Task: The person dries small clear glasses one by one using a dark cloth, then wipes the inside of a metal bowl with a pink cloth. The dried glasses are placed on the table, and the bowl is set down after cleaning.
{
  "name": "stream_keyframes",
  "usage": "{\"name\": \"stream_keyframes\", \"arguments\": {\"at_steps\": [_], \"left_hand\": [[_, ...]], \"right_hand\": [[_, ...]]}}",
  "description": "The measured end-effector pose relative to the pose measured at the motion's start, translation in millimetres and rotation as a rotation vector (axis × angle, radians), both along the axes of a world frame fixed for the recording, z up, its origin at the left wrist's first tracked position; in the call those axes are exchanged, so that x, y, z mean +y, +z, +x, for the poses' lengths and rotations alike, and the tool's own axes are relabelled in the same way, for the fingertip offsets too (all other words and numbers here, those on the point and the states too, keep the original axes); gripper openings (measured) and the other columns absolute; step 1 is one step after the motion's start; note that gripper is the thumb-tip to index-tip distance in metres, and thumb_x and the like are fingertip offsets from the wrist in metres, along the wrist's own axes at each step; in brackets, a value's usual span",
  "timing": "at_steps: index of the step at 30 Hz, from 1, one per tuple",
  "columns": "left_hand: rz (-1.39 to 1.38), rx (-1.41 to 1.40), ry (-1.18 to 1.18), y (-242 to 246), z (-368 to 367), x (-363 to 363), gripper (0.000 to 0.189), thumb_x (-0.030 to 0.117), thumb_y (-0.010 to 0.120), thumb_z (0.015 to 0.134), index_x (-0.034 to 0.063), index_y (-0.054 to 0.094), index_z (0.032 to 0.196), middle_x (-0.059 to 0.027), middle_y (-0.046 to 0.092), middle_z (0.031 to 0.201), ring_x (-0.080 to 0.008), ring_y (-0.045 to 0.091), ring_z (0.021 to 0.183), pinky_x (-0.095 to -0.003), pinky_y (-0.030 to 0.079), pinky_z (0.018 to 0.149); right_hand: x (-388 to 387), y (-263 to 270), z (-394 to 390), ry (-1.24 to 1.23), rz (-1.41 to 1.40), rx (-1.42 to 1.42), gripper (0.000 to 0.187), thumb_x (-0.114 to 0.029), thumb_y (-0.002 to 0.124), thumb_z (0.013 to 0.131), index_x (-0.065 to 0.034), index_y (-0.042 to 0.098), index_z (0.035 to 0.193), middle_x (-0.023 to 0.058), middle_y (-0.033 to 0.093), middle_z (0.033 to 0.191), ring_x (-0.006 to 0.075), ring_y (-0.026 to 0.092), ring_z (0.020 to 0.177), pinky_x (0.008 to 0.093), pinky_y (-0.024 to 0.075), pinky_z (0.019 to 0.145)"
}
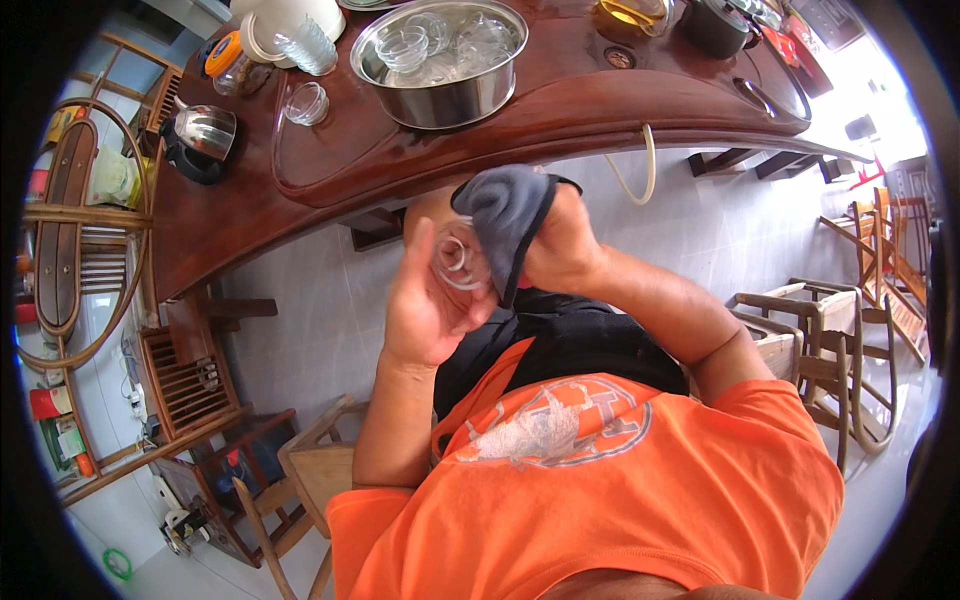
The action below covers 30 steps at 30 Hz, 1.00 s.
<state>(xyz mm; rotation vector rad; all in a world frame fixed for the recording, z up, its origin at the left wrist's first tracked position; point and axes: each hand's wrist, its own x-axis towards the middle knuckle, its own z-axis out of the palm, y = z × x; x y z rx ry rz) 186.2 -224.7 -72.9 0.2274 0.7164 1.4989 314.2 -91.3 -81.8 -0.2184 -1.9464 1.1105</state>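
Observation:
My left hand (pixel 429 307) holds a small clear glass cup (pixel 459 255) over my lap, its round rim facing up toward the camera. Bunched in my right hand (pixel 564 244) is a grey cloth with a black edge (pixel 506 206), which hangs against the right side of the cup. On the table in front of me stands a round steel basin (pixel 448 106) with several clear glass cups (pixel 403 51) inside. Left of the basin are a few small clear cups (pixel 307 103) and a leaning stack of clear cups (pixel 307 46).
The dark red wooden table (pixel 240 232) curves across in front. On it are a steel kettle (pixel 201 135), an orange-lidded jar (pixel 229 64), an amber glass pot (pixel 634 16) and a black pot (pixel 716 28). A pale hose (pixel 649 165) hangs from its edge. Wooden stools (pixel 806 315) stand at the right.

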Motion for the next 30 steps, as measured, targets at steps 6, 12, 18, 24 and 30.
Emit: {"name": "stream_keyframes", "arguments": {"at_steps": [6,12,18,24,30], "left_hand": [[0.167,-0.021,0.098,-7,-13,3,0.062,0.048,0.034,0.111,-0.0024,0.051,0.141,-0.0111,0.064,0.095,-0.0204,0.061,0.077,-0.0276,0.045,0.056],[0.203,0.585,0.192,-13,-1,2,0.036,0.024,0.052,0.109,-0.0024,0.053,0.134,-0.0078,0.065,0.104,-0.0143,0.064,0.090,-0.0280,0.052,0.065],[0.143,0.537,0.155,0,-3,2,0.034,0.019,0.057,0.107,-0.0019,0.052,0.134,-0.0063,0.063,0.107,-0.0127,0.064,0.088,-0.0286,0.054,0.067],[0.258,0.156,-0.001,-2,-7,-8,0.046,0.025,0.060,0.106,0.0007,0.047,0.143,-0.0136,0.068,0.110,-0.0181,0.068,0.085,-0.0313,0.054,0.065],[0.355,0.592,0.302,13,-41,1,0.033,0.015,0.069,0.099,0.0033,0.052,0.125,-0.0190,0.068,0.120,-0.0206,0.067,0.101,-0.0312,0.055,0.081]], "right_hand": [[-9,4,9,-0.021,-0.754,0.176,0.012,0.003,0.063,0.095,0.0032,0.067,0.106,0.0112,0.071,0.101,0.0099,0.065,0.088,0.0285,0.0561,0.077],[-21,25,2,0.130,-0.389,-0.046,0.015,0.004,0.060,0.089,0.0011,0.065,0.103,0.0100,0.064,0.084,0.0198,0.066,0.070,0.0324,0.0535,0.066],[-17,17,11,0.235,-0.405,-0.032,0.021,0.003,0.068,0.082,-0.0006,0.069,0.103,0.0125,0.069,0.091,0.0251,0.067,0.077,0.0345,0.0540,0.074],[8,20,18,0.327,-0.563,0.017,0.017,0.004,0.071,0.089,0.0016,0.067,0.105,0.0034,0.072,0.098,0.0125,0.066,0.089,0.0297,0.0548,0.082],[46,9,32,0.326,-0.888,0.470,0.024,-0.001,0.066,0.093,0.0037,0.064,0.117,0.0149,0.073,0.105,0.0244,0.073,0.089,0.0379,0.0615,0.080]]}}
